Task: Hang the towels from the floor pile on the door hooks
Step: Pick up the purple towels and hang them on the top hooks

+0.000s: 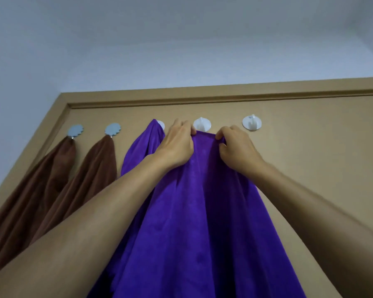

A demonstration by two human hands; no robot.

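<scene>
Top edge of purple plush towel was gripped by left hand and right hand, apparently just below round white plastic hook.

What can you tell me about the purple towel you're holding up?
The purple towel is a deep violet, soft and fuzzy-looking cloth. It hangs down in long folds against the tan door. Its top edge is stretched just under a white hook, pinched by the left hand on one side and the right hand on the other. Whether it has caught on that hook cannot be told. Its bottom runs out of the picture.
</scene>
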